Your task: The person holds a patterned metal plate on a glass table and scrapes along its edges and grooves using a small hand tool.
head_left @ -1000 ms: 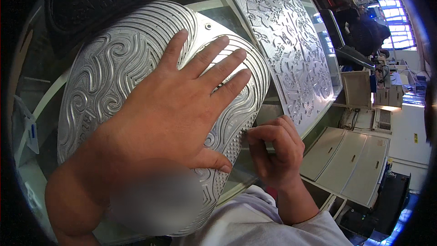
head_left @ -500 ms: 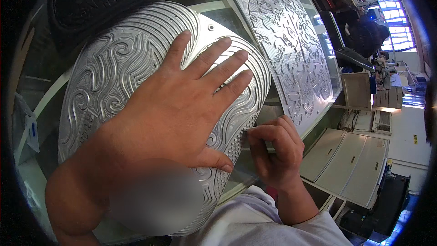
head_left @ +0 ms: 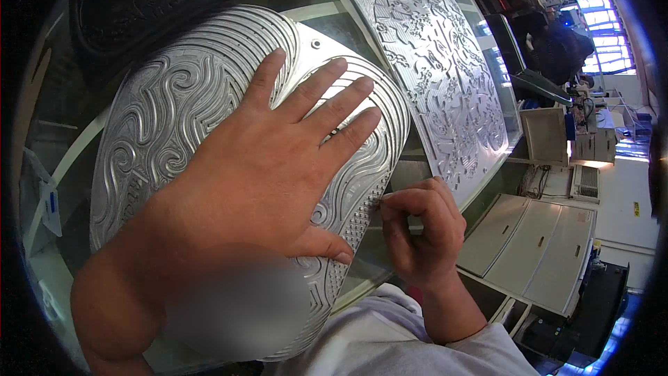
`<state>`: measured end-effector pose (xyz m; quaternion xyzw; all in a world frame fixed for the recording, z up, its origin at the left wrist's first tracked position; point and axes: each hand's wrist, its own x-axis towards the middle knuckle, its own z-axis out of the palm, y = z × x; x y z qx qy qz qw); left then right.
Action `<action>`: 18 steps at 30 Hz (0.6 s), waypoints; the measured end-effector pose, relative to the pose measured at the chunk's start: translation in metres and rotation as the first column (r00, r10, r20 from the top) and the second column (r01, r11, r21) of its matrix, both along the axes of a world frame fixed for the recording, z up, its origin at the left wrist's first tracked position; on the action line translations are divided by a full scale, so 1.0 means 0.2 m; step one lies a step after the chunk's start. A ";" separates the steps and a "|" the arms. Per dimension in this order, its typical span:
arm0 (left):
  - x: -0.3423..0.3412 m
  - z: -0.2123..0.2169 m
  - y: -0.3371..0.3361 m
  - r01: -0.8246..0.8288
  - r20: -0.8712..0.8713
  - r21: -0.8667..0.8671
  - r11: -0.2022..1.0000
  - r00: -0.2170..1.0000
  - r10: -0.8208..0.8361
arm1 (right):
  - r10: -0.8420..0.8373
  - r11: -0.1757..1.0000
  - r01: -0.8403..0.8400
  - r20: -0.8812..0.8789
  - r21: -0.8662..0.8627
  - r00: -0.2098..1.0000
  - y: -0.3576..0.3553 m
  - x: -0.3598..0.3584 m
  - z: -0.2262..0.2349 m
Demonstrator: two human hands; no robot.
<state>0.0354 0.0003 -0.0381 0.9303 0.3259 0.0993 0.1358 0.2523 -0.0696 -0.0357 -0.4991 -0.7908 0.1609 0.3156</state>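
Note:
A large silver metal plate with rounded lobes, raised swirls and ridged bands lies in front of me. My left hand rests flat on its middle, palm down with fingers spread, covering part of the pattern. At the plate's right edge, beside a strip of small raised dots, my right hand is closed in a pinch. Between its thumb and forefinger the tip of something small and dark may show, too small to name. A blurred round patch hides the plate's lower part and some of my left forearm.
Beneath is a glass-topped table. A second silver relief plate lies to the right, and a dark embossed piece at the far left. A clear plastic bag sits at the left edge. Pale cabinets stand beyond the table.
The swirl-patterned plate and my left hand on it have shifted slightly to the left. My right hand stays pinched at the plate's edge, almost unmoved.

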 end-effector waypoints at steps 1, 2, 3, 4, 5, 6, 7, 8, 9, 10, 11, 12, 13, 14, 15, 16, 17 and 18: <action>0.00 0.00 0.00 0.000 0.001 -0.002 1.000 1.000 0.000 | -0.001 1.000 0.001 0.000 0.001 1.000 0.00 0.00 0.01; 0.00 0.00 0.00 0.002 0.001 -0.002 1.000 1.000 -0.002 | -0.002 1.000 0.002 0.005 -0.014 1.000 0.00 0.01 0.01; 0.00 0.00 0.00 0.004 -0.002 0.000 1.000 1.000 -0.004 | -0.003 1.000 0.003 0.010 -0.029 1.000 -0.01 0.01 0.02; 0.00 0.01 0.00 0.005 -0.005 0.002 1.000 1.000 -0.005 | -0.004 1.000 0.004 0.009 -0.029 1.000 -0.01 0.01 0.02; 0.00 0.01 0.00 0.006 -0.005 0.001 1.000 1.000 -0.006 | 0.004 0.999 -0.003 0.014 -0.032 1.000 0.00 0.00 0.03; 0.00 0.01 0.00 0.004 -0.005 -0.001 1.000 1.000 -0.004 | 0.011 0.999 -0.010 0.019 -0.035 1.000 0.00 0.00 0.03; 0.00 0.01 0.00 0.004 -0.004 -0.003 1.000 1.000 -0.004 | 0.010 0.999 -0.009 0.020 -0.036 1.000 0.00 0.00 0.02; 0.00 0.00 0.00 0.005 -0.003 -0.003 1.000 1.000 -0.005 | 0.020 0.999 -0.019 0.026 -0.030 0.999 0.00 0.00 0.02; 0.00 0.00 0.00 0.004 0.000 -0.002 1.000 1.000 -0.004 | 0.030 0.999 -0.029 0.033 -0.024 0.999 0.00 0.01 0.02; 0.00 0.00 0.00 0.001 0.002 -0.001 1.000 1.000 -0.001 | 0.029 0.999 -0.028 0.033 -0.024 0.999 0.00 0.01 0.02; 0.00 0.00 0.01 0.002 0.002 -0.001 1.000 1.000 -0.002 | 0.026 0.999 -0.025 0.036 -0.030 0.999 0.00 0.01 0.02; 0.00 0.01 0.01 0.002 0.006 -0.007 1.000 1.000 -0.002 | 0.022 0.999 -0.021 0.040 -0.037 0.999 0.00 0.01 0.02; 0.00 0.01 0.01 0.002 0.009 -0.014 1.000 1.000 -0.002 | 0.022 0.999 -0.021 0.039 -0.037 0.999 0.00 0.00 0.02; 0.00 0.01 0.01 0.002 0.008 -0.014 1.000 1.000 -0.002 | 0.022 0.999 -0.021 0.037 -0.035 0.999 0.00 0.00 0.01; 0.00 0.01 0.01 0.003 0.011 -0.019 1.000 1.000 -0.003 | 0.022 0.999 -0.021 0.035 -0.033 0.999 0.00 0.00 0.01; 0.00 0.01 0.00 0.005 0.014 -0.024 1.000 1.000 -0.004 | 0.022 0.999 -0.021 0.034 -0.034 0.999 0.01 0.00 0.02; 0.00 0.01 0.00 0.005 0.014 -0.025 1.000 1.000 -0.004 | 0.028 0.999 -0.027 0.040 -0.041 0.999 0.01 0.00 0.02; 0.00 0.01 0.00 0.003 0.017 -0.025 1.000 1.000 -0.002 | 0.035 0.998 -0.033 0.046 -0.047 0.998 0.01 0.00 0.02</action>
